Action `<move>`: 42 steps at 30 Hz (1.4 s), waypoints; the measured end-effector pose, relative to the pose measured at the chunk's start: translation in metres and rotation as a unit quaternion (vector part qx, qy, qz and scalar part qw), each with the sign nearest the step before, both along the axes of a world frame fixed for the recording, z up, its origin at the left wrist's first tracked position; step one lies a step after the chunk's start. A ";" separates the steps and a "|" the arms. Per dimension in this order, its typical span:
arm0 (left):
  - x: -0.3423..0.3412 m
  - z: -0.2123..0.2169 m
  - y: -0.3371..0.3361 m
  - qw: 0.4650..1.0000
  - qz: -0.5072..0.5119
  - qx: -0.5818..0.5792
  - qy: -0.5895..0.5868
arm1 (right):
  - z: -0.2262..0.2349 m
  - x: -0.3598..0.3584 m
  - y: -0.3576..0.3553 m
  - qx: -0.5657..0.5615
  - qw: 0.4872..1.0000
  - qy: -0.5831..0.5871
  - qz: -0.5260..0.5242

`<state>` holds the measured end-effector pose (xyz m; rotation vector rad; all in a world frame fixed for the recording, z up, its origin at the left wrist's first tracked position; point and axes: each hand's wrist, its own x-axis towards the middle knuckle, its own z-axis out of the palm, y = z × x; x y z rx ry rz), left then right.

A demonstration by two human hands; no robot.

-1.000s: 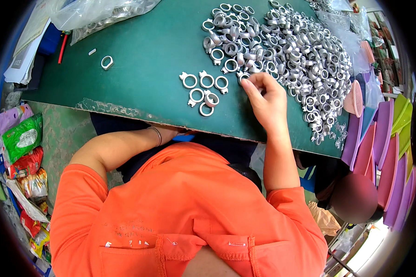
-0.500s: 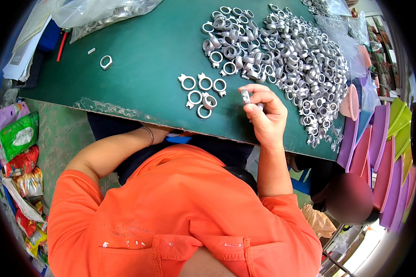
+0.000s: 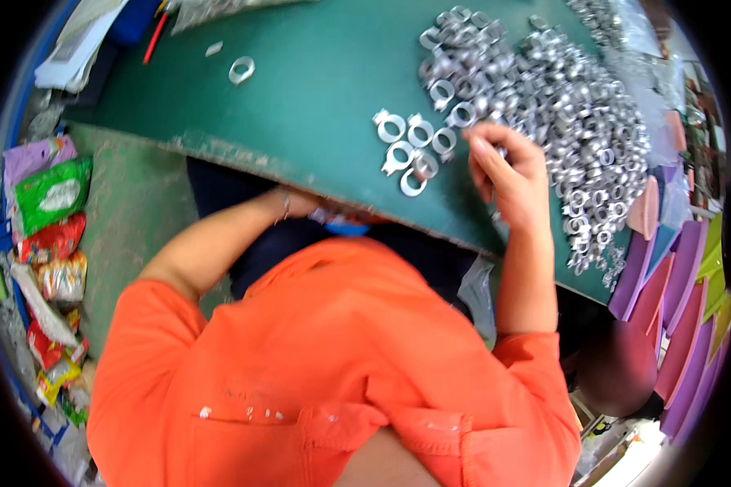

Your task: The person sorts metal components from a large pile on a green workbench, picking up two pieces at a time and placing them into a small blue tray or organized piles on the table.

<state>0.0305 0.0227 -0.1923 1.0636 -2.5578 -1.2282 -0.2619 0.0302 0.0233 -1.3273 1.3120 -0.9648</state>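
My right hand (image 3: 513,174) is raised over the table's near edge with its fingers curled together. Only a sliver of grey metal shows between them; it appears to be a metal ring, mostly hidden by the fingers and blurred. Just left of this hand lies a small group of silver metal rings (image 3: 399,156), each with a small lug on its side. Beyond and to the right spreads a large heap of similar rings (image 3: 573,122). My left hand (image 3: 302,202) is low at the table's edge, over my lap, and its fingers are hidden.
A single ring (image 3: 241,71) and a small white piece (image 3: 214,49) lie on the green table (image 3: 317,97). A red pen (image 3: 155,38) lies far left. Purple, red and green curved pieces (image 3: 684,268) stand at the right, beside a person's head. Colourful packets (image 3: 54,195) line the left.
The view has swung, shifting the table's contents rightward in the picture. My right hand has turned, so the ring that showed at its fingertips is now mostly covered. My left hand stays low.
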 end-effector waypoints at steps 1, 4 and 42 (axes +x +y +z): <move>-0.001 0.013 -0.005 0.999 -0.022 0.048 0.003 | 0.000 0.017 -0.003 -0.115 0.962 0.249 0.011; -0.003 0.013 -0.006 0.992 -0.012 -0.066 -0.108 | 0.000 0.033 -0.003 -0.131 0.914 0.384 0.028; -0.038 0.070 0.020 0.875 0.207 0.427 0.095 | -0.001 0.054 0.019 -0.127 0.941 0.313 -0.013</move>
